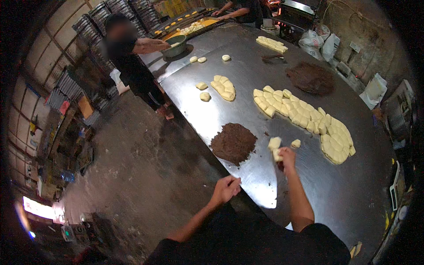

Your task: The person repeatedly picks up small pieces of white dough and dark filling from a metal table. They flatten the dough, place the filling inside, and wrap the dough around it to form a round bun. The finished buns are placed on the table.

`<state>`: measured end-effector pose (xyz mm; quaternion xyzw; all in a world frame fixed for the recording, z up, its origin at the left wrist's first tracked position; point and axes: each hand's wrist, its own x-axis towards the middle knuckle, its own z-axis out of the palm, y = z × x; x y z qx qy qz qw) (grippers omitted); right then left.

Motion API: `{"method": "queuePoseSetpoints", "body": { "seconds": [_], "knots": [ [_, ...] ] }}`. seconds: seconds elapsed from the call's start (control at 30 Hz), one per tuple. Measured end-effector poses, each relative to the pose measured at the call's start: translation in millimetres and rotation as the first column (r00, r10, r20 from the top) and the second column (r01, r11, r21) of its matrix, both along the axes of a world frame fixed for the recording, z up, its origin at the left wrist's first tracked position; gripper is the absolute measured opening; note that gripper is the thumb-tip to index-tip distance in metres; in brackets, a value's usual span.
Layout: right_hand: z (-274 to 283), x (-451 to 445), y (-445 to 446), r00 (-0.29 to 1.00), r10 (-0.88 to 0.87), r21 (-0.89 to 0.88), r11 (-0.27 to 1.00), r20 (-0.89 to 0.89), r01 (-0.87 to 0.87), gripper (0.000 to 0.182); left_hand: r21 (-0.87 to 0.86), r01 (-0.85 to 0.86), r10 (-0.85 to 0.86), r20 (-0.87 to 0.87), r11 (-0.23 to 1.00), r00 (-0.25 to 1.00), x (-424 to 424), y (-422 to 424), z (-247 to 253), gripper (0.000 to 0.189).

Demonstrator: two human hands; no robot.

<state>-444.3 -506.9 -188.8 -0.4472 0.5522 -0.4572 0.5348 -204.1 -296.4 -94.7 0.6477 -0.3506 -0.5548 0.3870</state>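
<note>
My right hand [287, 159] has its fingers on a pale dough piece [277, 155] just above the metal tabletop. Touching or almost touching that one is a second, blurred dough piece [274, 143]. A lone dough lump [295, 143] rests a little to the right. At the near table edge is my left hand [227, 189], its fingers curled in; whether they hold anything is hidden. Beyond it lies a mound of dark brown, crumbly filling [234, 143]. A long cluster of cut dough pieces [304, 116] curves across the table to the right.
A smaller dough cluster [224, 87], a flat scraper [274, 59] and a second brown mound [310, 78] lie farther back on the metal table [351, 188]. At the far left, a person [124, 63] reaches into a green basin [175, 46]. Another person's arms [232, 13] reach over a tray.
</note>
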Motion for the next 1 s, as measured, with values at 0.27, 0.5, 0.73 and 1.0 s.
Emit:
{"method": "queuePoseSetpoints", "body": {
  "seconds": [0.27, 0.5, 0.73, 1.0],
  "knots": [
    [99, -11, 106, 0.957, 0.158, -0.060, 0.987, 0.242, -0.148, 0.009, 0.116, 0.163, -0.087, -0.482, 0.980, 0.872, -110, -93, -4, 0.054],
    [187, -74, 127, 0.930, 0.091, -0.334, 0.942, 0.357, 0.036, 0.016, -0.139, 0.174, -0.196, -0.163, 0.975, 0.967, -130, -108, -37, 0.020],
    [231, -104, 104, 0.928, -0.347, -0.811, 0.499, 0.135, 0.305, 0.031, -0.319, 0.366, -0.039, 0.705, 0.874, 0.708, -119, -65, -48, 0.035],
    [93, -67, 99, 0.923, -0.042, -0.396, 0.910, -0.383, -0.123, 0.016, -0.097, 0.466, -0.283, 0.681, 0.880, 0.675, -111, -45, -40, 0.019]
  ]
}}
